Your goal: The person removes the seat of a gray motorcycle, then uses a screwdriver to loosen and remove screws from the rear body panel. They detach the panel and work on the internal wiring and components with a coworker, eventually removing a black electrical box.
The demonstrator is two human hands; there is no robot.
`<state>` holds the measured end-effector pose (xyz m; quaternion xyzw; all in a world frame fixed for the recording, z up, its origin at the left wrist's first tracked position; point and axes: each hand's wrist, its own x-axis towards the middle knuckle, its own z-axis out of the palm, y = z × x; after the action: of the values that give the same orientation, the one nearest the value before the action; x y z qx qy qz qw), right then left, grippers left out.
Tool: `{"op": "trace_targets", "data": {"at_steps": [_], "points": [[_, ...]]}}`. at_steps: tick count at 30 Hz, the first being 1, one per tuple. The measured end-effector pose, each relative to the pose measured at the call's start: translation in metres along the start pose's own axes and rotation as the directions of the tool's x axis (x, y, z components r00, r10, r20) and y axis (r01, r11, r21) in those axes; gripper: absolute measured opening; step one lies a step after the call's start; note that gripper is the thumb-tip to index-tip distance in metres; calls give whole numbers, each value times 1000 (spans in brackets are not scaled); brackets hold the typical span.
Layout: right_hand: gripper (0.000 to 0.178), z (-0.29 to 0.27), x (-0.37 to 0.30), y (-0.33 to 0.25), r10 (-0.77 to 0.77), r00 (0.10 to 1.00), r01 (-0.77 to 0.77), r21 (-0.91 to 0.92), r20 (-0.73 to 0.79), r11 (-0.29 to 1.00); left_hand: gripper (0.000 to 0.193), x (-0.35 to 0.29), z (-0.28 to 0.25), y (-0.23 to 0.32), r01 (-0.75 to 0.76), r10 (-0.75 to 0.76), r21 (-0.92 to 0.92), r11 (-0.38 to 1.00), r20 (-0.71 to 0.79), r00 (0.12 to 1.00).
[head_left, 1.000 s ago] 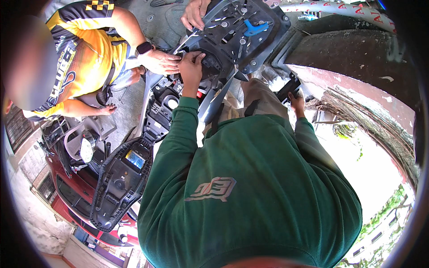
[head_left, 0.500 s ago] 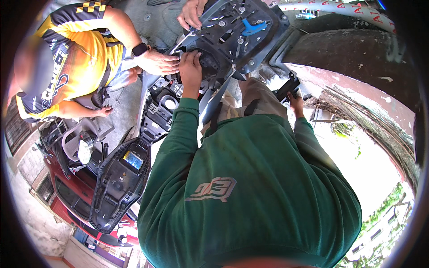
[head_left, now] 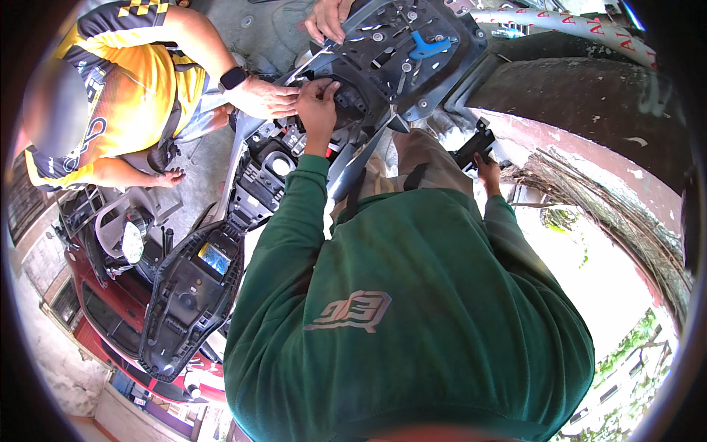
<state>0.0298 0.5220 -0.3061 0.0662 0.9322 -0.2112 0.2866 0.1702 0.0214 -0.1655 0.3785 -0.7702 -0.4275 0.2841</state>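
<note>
My left hand [head_left: 317, 110] is over the dark recess [head_left: 352, 103] of an opened scooter body. Its fingers are curled closed at the recess's edge, and whatever they pinch is hidden. Close against it, a co-worker's hand [head_left: 269, 97] with a black watch reaches in from the left. Another person's hand [head_left: 328, 20] rests at the upper edge of the black tail plate [head_left: 383, 55]. On that plate lies a blue T-handle tool [head_left: 429, 46]. Out to the right, my right hand [head_left: 487, 169] grips a black plastic part [head_left: 475, 145] at its lower end.
The raised scooter seat [head_left: 177, 309] shows its underside at lower left, near a red car [head_left: 110, 324]. A co-worker in a yellow shirt [head_left: 140, 81] sits on the left. A bundle of dry sticks [head_left: 596, 199] and a large dark curved object [head_left: 567, 96] are on the right.
The view has shifted slightly. My left hand's fingers have moved a little apart from one another at the recess. My right hand keeps hold of the black part.
</note>
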Motion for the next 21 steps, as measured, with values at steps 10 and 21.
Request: {"op": "trace_targets", "data": {"at_steps": [10,21], "points": [[63,1,-4,2,-26,998,25,-21,-58,999,22,-7,-6,9,-22,24,82,996,-19,1000],[65,-13,-22,-11,-40,996,46,76,-79,996,15,-7,0,5,-157,158,103,982,-3,987]]}}
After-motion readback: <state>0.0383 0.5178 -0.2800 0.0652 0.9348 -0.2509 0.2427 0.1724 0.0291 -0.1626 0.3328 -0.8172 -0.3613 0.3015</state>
